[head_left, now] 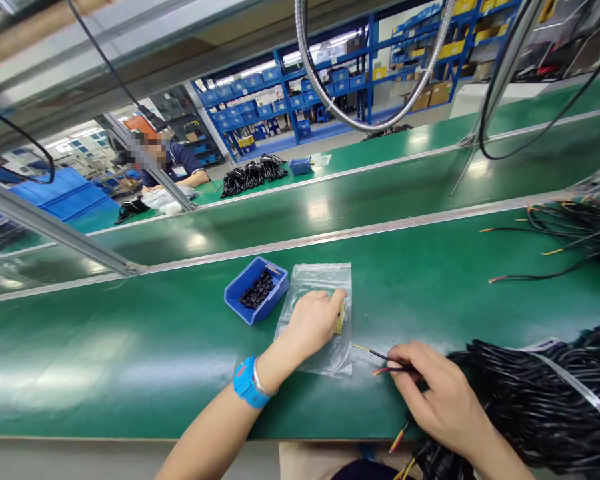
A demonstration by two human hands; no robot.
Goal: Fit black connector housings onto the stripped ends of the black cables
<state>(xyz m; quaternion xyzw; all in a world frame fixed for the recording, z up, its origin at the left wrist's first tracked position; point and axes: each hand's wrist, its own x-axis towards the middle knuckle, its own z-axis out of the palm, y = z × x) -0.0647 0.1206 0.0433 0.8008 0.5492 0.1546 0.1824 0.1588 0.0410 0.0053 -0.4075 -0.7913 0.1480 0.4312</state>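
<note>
On a green worktop (155, 373), the left hand (316, 323), its grip too hidden to tell, covers part of a yellow piece (339, 321) in or on a clear bag (325, 363), apparently a picking step calling for a fine pinch, while the right hand (433, 393), grip closed, holds black cables (379, 355) beside it.

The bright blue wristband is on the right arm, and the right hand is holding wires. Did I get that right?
Almost! The head view shows the bright blue wristband on the left arm, the one whose hand is over the clear bag. The right hand is holding wires, just as you said.
</note>
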